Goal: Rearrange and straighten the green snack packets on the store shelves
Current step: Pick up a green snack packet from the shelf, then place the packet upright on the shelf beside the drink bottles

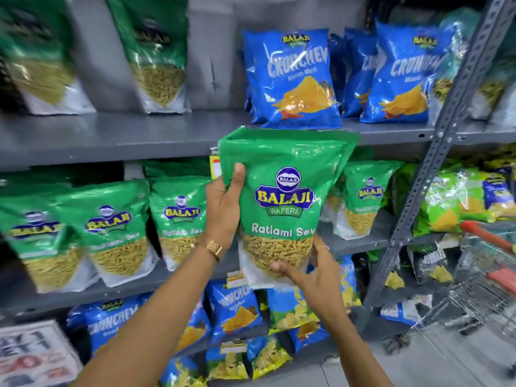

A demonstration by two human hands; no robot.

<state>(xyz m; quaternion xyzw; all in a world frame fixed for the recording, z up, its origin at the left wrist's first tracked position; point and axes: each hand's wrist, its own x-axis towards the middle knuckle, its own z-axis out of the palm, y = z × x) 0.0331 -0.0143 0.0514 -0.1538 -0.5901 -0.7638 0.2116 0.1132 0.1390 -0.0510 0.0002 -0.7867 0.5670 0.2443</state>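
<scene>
On the middle shelf (195, 270) a row of green packets (111, 233) leans untidily at left; left hand (223, 210) grips the held green packet (282, 208) by its upper-left edge, right hand (312, 270) fingers wrapped under its bottom, in front of the gap. Looks like mid-placement: next, approx. upright, front out, into the gap w/ the small packet (363, 196) at right.
</scene>
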